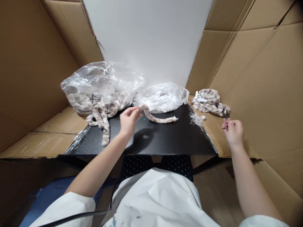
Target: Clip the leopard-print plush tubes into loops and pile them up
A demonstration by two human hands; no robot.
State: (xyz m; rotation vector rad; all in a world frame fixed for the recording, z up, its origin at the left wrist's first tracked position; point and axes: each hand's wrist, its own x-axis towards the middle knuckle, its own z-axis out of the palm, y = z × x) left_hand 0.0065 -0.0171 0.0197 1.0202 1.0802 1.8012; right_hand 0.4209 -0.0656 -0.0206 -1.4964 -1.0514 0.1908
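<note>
My left hand [129, 120] is closed in a pinch on one end of a fluffy, beige-and-white spotted plush strip [159, 119]. The strip curves away to the right over the black table, its free end pale and frayed. Off to the right, my right hand [233, 132] is closed near a coiled pile of similar plush strips [208, 101]. From its fingertips a small pinkish thing with a dark tip [226, 119] sticks out, too small to name. That tip comes up against the pile's front edge in this view.
A large clear plastic bag [104, 77] at the left spills plush strips [104, 119] onto the black table [170, 138]. Behind the held strip lies a smaller clear bag [163, 97] with white pieces. Loose white fluff [197, 119] sits near the right edge. Cardboard walls [265, 78] flank both sides.
</note>
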